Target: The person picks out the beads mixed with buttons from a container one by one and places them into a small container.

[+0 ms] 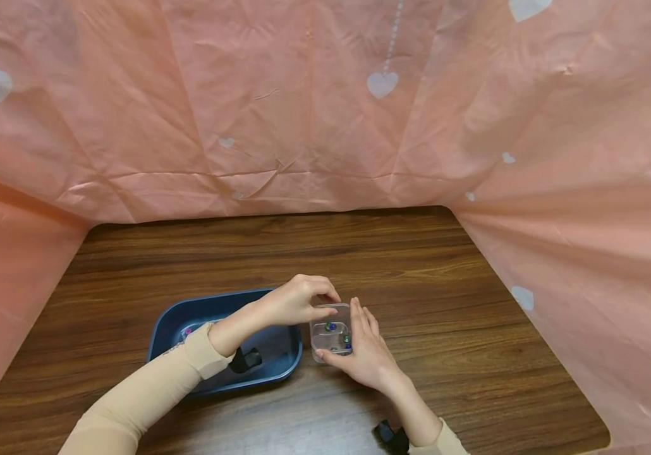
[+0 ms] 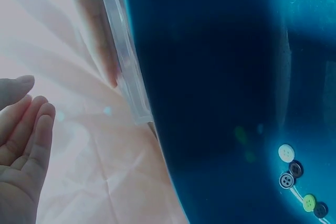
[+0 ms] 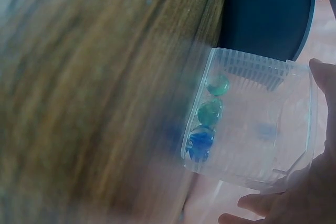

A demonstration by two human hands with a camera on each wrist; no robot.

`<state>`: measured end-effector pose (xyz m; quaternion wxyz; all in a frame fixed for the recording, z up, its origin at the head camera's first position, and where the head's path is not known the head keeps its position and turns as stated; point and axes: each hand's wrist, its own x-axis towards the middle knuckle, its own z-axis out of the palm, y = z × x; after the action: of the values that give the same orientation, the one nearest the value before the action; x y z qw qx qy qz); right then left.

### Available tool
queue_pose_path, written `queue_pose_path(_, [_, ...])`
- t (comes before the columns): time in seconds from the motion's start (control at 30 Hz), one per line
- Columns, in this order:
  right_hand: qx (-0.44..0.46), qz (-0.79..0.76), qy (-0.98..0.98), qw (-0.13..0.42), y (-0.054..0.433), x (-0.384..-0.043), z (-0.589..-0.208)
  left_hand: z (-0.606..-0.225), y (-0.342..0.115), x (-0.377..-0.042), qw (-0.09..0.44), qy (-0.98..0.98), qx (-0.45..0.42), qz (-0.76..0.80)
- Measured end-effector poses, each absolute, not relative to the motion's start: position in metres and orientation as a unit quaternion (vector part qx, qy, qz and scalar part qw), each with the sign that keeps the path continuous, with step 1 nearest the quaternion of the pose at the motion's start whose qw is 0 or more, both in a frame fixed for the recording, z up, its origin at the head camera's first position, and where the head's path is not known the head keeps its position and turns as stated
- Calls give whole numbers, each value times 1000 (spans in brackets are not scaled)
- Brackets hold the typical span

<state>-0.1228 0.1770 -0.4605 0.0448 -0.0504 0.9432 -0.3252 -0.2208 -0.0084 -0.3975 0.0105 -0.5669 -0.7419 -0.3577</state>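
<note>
A small clear plastic box point(image 1: 331, 338) with several green and blue glass marbles point(image 3: 209, 112) stands just right of a blue basin point(image 1: 157, 335). My right hand point(image 1: 366, 354) grips this box, thumb at the near rim and fingers along its right side. Over the box's far left part hovers my left hand point(image 1: 297, 302), its thumb and fingers apart. Between those left-hand fingers point(image 2: 42, 129) nothing shows in the left wrist view. In that view, several buttons point(image 2: 286, 153), white, dark and lime green, lie on the basin's floor.
The brown wooden table point(image 1: 473, 354) carries both containers. Pink sheets with white hearts point(image 1: 303, 114) hang behind it and along both sides. My left forearm point(image 1: 149, 385) crosses over the basin. Black wrist straps point(image 1: 246, 360) are on both wrists.
</note>
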Motion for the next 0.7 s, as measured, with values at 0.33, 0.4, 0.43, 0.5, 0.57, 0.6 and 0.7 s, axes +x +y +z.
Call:
queue_pose_path(0.33, [-49,-327,943,49,178,-123,-460,-399,-13,-223,18,-741,-564,-364])
queue_pose_path(0.4, [-48,-327,942,50,178,-123,-460,-398,-14,-222,21,-742,-563,-364])
queue_pose_path(0.43, [-48,-327,943,50,178,-124,-460,-398,-14,-222,22,-742,-562,-365])
queue_pose_path(0.5, [-49,-327,942,49,177,-124,-459,-399,-15,-222,22,-743,-561,-364])
queue_pose_path(0.57, [-50,-327,942,49,177,-124,-459,-399,-15,-222,20,-746,-557,-365])
queue_pose_path(0.6, [-50,-326,943,48,177,-123,-458,-400,-15,-221,18,-747,-555,-365])
queue_pose_path(0.7, [-51,-325,943,47,177,-123,-458,-400,-16,-221,15,-750,-554,-362])
